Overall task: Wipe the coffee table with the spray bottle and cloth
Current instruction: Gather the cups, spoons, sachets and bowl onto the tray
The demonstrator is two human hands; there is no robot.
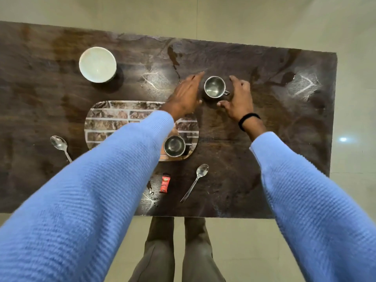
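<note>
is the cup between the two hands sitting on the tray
No, that cup stands on the bare coffee table beyond the tray; only the second cup sits on the tray.

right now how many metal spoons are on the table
2. One metal spoon lies left of the brick-patterned tray, its handle under the blue sleeve; the other lies near the front edge, right of the small red sachet. The sleeves may hide more.

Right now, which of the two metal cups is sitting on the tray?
The cup nearer the person, on the brick-patterned tray. The other cup stands on the bare table, between the left hand and right hand.
</note>
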